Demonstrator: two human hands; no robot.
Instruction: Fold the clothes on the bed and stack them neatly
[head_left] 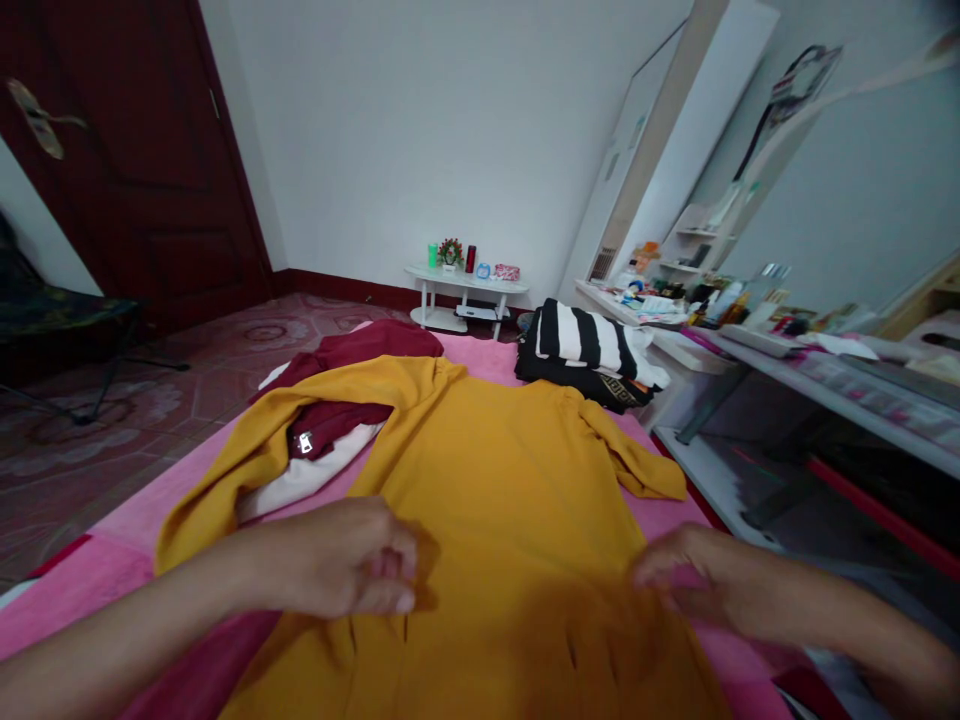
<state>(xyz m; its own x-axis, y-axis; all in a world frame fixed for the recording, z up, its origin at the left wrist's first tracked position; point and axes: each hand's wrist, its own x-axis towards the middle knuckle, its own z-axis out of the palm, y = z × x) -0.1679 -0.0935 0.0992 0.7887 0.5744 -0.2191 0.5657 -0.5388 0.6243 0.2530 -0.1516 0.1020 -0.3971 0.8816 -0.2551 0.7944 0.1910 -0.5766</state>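
A mustard-yellow long-sleeved cotton top (487, 480) lay spread flat on the pink bed cover (112, 570), its sleeves flung out to either side. The left hand (345, 560) was closed into a fist, pinching a fold of the yellow cloth near the hem. The right hand (682, 575) gripped the cloth's right edge with curled fingers (blurred, so only loosely readable). A maroon zip-up garment (352, 385) lay under the left sleeve.
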